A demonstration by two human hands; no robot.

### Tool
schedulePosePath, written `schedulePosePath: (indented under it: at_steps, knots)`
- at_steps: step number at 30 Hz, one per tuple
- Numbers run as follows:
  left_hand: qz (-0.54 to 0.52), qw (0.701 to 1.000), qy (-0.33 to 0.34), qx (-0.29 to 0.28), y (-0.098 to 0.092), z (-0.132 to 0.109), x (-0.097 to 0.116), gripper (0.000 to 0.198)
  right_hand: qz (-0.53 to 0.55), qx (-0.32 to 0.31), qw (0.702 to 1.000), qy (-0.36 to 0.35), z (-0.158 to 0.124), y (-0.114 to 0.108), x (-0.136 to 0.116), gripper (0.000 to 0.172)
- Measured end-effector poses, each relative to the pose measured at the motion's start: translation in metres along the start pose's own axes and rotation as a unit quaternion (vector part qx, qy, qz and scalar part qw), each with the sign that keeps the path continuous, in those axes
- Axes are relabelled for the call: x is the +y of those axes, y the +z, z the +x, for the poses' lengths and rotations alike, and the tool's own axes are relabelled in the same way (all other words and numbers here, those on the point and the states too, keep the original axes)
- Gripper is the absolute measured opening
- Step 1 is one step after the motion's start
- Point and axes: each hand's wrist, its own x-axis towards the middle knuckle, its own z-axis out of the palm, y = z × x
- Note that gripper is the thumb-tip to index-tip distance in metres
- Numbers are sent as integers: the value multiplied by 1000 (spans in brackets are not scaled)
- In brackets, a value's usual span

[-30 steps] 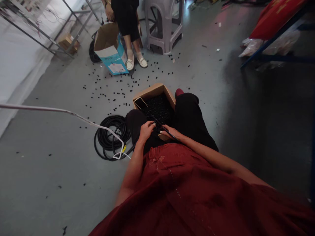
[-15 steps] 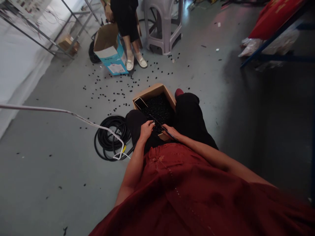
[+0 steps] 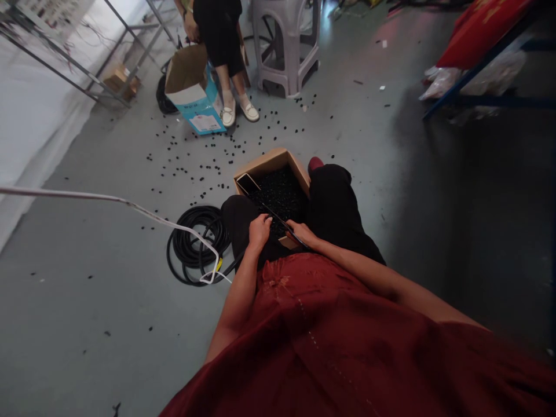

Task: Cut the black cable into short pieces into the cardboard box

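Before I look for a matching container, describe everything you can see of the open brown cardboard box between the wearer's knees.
The open brown cardboard box stands upright, slightly askew, its plain far and right walls showing above a heap of small black pieces. A dark, pale-edged rectangular object rests in its far-left corner. Black-trousered legs flank it; contact is unclear. Its base and most of its near side are hidden.

Grey floor [image 3: 360,145] is surrounding the plastic stool [image 3: 292,55]; metal framework [image 3: 162,25] is standing left of it, blue framework [image 3: 471,75] right.
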Motion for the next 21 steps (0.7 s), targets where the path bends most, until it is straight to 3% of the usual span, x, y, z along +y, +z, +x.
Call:
schedulePosePath:
  at_steps: [8, 14, 21]
  knots:
    - [-58, 998, -17, -10, -3, 0, 1, 27, 14, 22, 1000, 2, 7, 1, 4, 20]
    - [-158, 986, -46, -28, -11, 0, 1, 29, 132, -26, 991, 5, 4, -1, 3, 34]
    - [-212, 975, -61, -24, -10, 0, 0, 26, 93, -56, 994, -13, -6, -7, 0, 46]
